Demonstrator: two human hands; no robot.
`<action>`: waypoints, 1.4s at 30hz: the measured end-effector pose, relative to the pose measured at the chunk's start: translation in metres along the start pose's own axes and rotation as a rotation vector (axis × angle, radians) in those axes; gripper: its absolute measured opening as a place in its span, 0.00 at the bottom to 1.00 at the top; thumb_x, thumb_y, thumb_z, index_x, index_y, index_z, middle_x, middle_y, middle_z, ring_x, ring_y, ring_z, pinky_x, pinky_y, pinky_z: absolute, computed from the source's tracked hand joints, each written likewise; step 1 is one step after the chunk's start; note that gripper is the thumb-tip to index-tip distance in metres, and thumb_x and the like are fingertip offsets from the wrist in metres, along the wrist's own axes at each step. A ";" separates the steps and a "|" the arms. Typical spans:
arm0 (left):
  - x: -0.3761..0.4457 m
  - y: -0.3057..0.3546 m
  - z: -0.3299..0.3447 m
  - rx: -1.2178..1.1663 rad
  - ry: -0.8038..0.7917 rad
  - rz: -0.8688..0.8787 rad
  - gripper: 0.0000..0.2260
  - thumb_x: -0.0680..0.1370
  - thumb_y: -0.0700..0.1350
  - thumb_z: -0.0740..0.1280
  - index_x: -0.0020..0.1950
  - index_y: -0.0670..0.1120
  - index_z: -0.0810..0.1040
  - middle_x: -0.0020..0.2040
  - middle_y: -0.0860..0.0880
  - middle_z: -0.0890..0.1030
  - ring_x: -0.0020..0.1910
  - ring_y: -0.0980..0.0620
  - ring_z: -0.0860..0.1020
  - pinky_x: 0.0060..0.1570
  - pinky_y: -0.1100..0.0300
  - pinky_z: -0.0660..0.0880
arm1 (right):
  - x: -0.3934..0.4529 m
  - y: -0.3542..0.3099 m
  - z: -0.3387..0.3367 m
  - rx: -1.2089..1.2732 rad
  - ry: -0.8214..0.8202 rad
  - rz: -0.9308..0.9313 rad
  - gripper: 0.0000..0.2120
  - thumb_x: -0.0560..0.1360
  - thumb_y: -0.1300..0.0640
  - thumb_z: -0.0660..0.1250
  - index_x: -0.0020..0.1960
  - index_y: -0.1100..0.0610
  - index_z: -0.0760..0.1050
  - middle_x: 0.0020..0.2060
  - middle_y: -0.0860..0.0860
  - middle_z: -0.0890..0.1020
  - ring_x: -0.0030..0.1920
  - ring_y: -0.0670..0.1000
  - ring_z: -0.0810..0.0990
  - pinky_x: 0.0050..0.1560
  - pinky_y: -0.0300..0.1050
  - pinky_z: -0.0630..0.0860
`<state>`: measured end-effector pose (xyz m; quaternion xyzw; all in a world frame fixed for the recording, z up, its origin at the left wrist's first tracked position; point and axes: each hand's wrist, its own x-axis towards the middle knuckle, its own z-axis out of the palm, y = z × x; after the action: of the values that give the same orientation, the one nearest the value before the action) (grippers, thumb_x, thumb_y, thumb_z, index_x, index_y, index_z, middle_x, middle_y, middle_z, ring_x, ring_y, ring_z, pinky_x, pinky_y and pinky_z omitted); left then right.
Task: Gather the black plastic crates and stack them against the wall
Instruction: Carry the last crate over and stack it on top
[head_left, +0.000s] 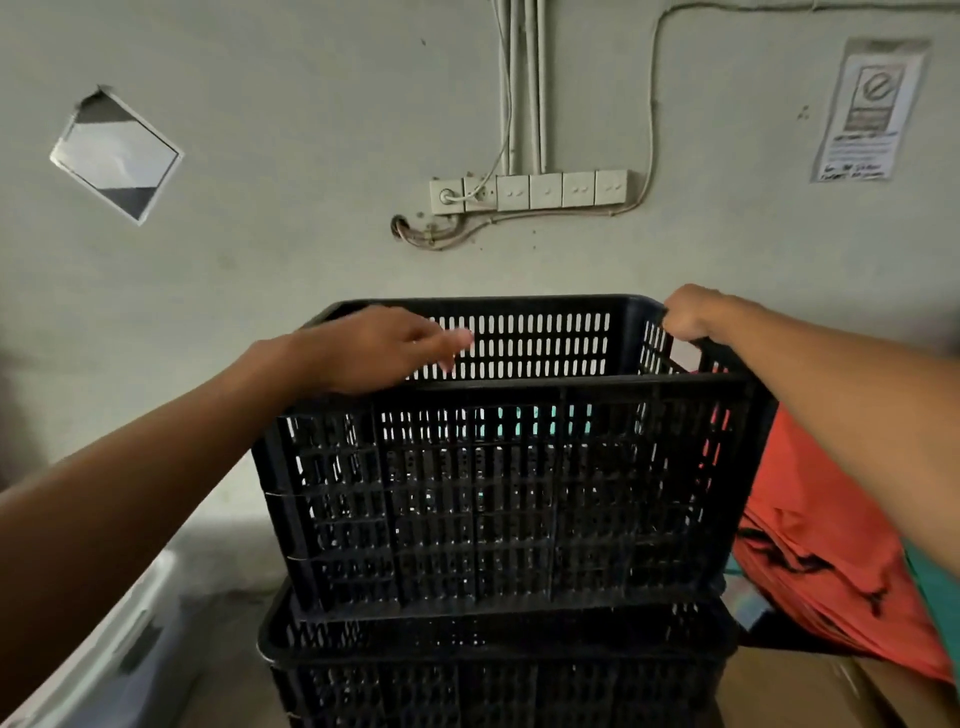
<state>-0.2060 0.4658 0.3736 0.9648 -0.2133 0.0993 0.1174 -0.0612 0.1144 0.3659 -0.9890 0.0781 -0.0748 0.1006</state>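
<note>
Gripping top crate (498, 499) rim, right hand (693, 317) closed, left hand (374, 348) loosely open over it

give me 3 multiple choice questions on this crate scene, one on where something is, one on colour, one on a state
1. Where does the top crate sit?
A. on the floor
B. on another black crate
C. on a wall shelf

2. What colour is the cloth to the right of the crates?
A. orange-red
B. white
C. purple

3. What is the right hand doing?
A. hanging free in the air
B. pressing a wall switch
C. gripping the top crate's rim

Answers:
1. B, the upper crate's base rests in the rim of a second black crate below it.
2. A, the bunched fabric beside the crates is orange-red.
3. C, the right hand's fingers are closed around the crate's far right edge, while the left hand rests on the left rim.
</note>
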 end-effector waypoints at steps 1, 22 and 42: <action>-0.010 0.010 0.005 -0.005 -0.073 0.044 0.26 0.73 0.76 0.49 0.42 0.62 0.79 0.39 0.65 0.79 0.39 0.69 0.77 0.46 0.60 0.73 | -0.001 -0.001 -0.001 -0.061 0.014 0.005 0.17 0.79 0.62 0.58 0.66 0.66 0.71 0.65 0.65 0.73 0.58 0.62 0.74 0.56 0.50 0.72; -0.034 0.013 0.027 0.278 0.022 0.202 0.28 0.73 0.72 0.41 0.39 0.54 0.71 0.34 0.55 0.75 0.34 0.57 0.75 0.37 0.60 0.66 | -0.185 -0.039 0.032 -0.095 0.491 -0.742 0.34 0.74 0.26 0.40 0.33 0.50 0.69 0.22 0.46 0.72 0.24 0.47 0.74 0.39 0.47 0.74; -0.062 0.011 0.027 0.171 0.109 0.204 0.31 0.71 0.76 0.42 0.38 0.55 0.73 0.31 0.56 0.77 0.34 0.61 0.75 0.36 0.58 0.66 | -0.202 -0.042 0.029 -0.116 0.450 -0.773 0.38 0.72 0.22 0.41 0.32 0.52 0.70 0.21 0.47 0.71 0.22 0.47 0.73 0.29 0.38 0.61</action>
<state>-0.2626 0.4730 0.3351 0.9378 -0.2942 0.1809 0.0356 -0.2476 0.1943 0.3201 -0.9088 -0.2729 -0.3155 -0.0099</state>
